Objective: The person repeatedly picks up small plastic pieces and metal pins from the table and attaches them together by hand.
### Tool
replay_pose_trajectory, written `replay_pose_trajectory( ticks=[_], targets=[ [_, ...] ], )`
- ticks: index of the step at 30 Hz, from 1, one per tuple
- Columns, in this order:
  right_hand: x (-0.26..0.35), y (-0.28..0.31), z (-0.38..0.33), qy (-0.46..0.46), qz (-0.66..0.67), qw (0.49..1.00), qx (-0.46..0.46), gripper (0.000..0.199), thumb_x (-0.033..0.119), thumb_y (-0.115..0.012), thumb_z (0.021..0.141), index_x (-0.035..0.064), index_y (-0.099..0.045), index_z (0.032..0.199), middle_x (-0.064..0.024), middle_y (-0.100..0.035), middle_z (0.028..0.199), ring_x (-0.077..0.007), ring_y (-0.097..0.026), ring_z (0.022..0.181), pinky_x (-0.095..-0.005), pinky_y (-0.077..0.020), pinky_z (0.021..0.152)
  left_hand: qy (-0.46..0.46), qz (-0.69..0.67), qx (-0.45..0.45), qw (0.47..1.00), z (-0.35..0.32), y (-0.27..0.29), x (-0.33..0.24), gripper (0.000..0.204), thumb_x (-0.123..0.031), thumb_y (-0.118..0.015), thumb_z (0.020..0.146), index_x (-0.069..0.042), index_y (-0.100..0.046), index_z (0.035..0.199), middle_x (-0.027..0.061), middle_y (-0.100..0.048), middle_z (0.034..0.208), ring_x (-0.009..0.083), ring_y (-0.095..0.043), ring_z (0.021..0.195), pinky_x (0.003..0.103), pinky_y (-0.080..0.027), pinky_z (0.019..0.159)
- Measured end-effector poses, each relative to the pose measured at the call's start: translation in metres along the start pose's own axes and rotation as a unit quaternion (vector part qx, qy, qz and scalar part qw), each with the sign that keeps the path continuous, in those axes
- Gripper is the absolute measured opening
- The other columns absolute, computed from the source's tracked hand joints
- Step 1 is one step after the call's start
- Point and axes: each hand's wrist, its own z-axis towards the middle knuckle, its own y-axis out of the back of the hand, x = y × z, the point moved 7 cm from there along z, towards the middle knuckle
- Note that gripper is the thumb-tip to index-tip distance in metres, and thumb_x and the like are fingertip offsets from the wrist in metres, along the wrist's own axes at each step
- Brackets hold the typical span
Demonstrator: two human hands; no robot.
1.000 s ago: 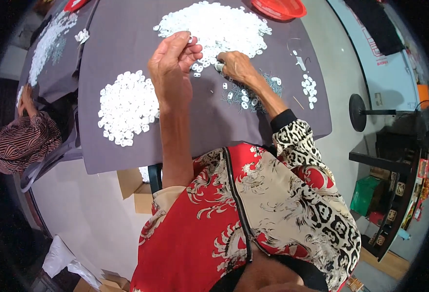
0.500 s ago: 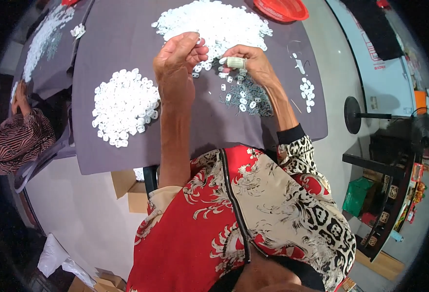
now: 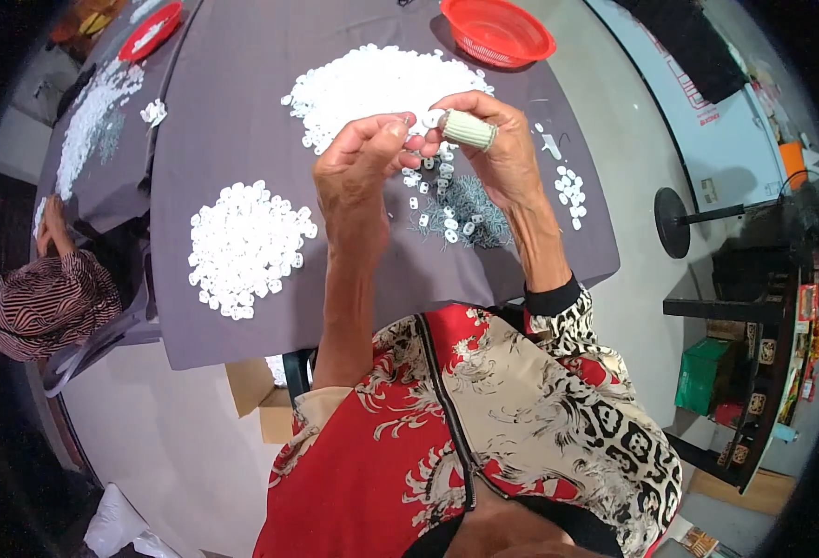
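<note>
My left hand (image 3: 358,167) and my right hand (image 3: 493,144) are raised together above a grey-covered table (image 3: 233,102). Between the fingertips of both hands sits a small white plastic piece (image 3: 425,121). A ribbed pale finger cot (image 3: 468,129) covers my right thumb. Under the hands lies a small pile of thin grey metal bits mixed with white pieces (image 3: 456,209). A big heap of white pieces (image 3: 372,88) lies just beyond the hands, and a round heap of white pieces (image 3: 247,246) lies to the left.
A red basket (image 3: 495,28) stands at the table's far right. A few white pieces (image 3: 569,191) lie at the right edge. Another person in a striped top (image 3: 42,298) works at the left, by a second table with a red basket (image 3: 149,28). Cardboard boxes (image 3: 261,395) sit underneath.
Both hands have lifted off the table and come together in front of me; the right hand picked up a small white piece from the pile.
</note>
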Motion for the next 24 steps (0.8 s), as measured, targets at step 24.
replay_pose_trajectory(
  ticks=[24],
  targets=[
    [0.028,-0.013,-0.010,0.128,-0.274,0.953,-0.016,0.019,0.002,-0.054,0.077,0.0002,-0.061,0.094,-0.0054,-0.063,0.082,-0.0103,-0.058,0.076,-0.0223,-0.0455,0.068,0.030,-0.053,0.019,0.998,-0.004,-0.004,0.006,0.022,-0.012,-0.058,0.080,0.008,-0.055,0.089,0.0115,-0.057,0.079,0.0172,-0.059,0.072,0.027,-0.049,0.070]
  ],
)
